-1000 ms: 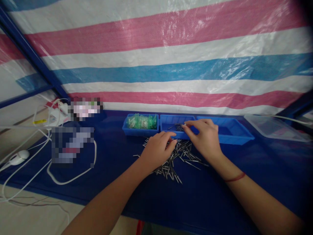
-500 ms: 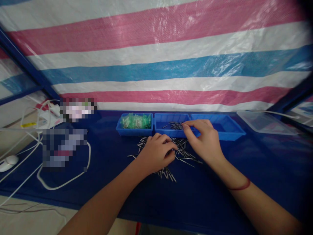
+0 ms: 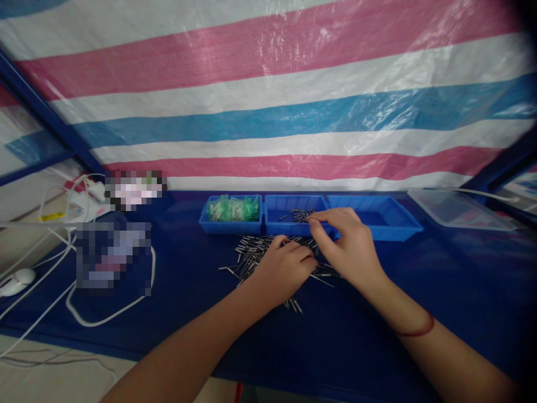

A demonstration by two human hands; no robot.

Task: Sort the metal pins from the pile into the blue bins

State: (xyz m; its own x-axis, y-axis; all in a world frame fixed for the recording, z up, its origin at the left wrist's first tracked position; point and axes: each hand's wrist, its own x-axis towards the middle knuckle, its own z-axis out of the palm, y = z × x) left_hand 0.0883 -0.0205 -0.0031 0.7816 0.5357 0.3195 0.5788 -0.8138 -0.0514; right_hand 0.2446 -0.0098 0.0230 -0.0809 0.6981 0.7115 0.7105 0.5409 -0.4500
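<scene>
A loose pile of thin metal pins that look like blind rivets [image 3: 250, 249] lies on the blue tabletop. My left hand [image 3: 289, 267] is over the pile's right part, fingers bent and drawn together; whatever they hold is hidden. Behind the pile stands the middle blue bin [image 3: 293, 228], with a small heap of rivets [image 3: 301, 214] inside. My right hand [image 3: 348, 238] reaches over this bin's front right corner, thumb and forefinger pinched beside that heap. I cannot make out what sits between the fingertips.
The left blue bin [image 3: 230, 226] holds green-and-clear plastic packets [image 3: 235, 209]. A right blue bin [image 3: 373, 221] adjoins the middle one. A clear plastic lid [image 3: 457, 211] lies at the far right. White cables [image 3: 153, 268] and a mouse [image 3: 17, 281] are on the left. A striped sheet [image 3: 268, 112] hangs behind.
My left hand has moved right across the pile, uncovering more rivets on its left side. My right hand has shifted slightly left and down, still pinched at the middle bin.
</scene>
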